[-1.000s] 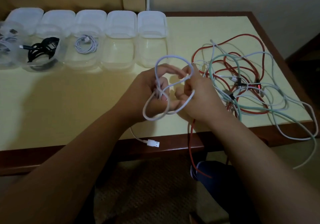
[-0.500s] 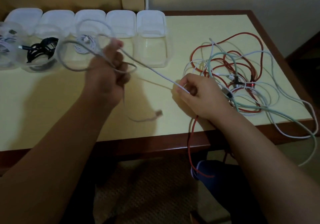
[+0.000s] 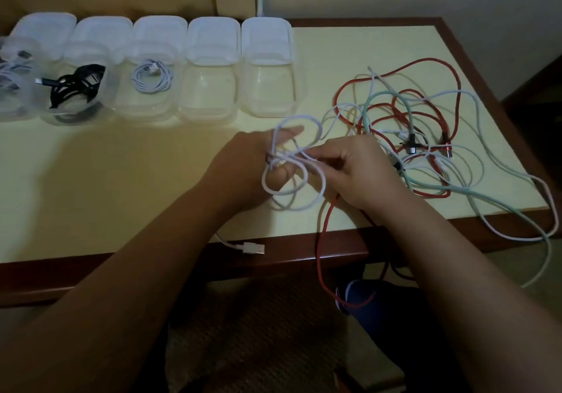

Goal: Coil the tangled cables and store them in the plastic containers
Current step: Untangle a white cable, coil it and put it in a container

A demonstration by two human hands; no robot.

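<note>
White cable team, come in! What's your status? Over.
Both hands on the thin white cable: left hand holds the loops, right hand pinches a strand. Coil unfinished. Its flat white plug dangles off the table edge; long red cable hangs beside the coil.

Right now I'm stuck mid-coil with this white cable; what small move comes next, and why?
Probably lay one more loop onto the left hand, fed by the right hand. The white cable is only partly coiled, its plug hangs loose at the table edge, and two containers sit empty.
</note>
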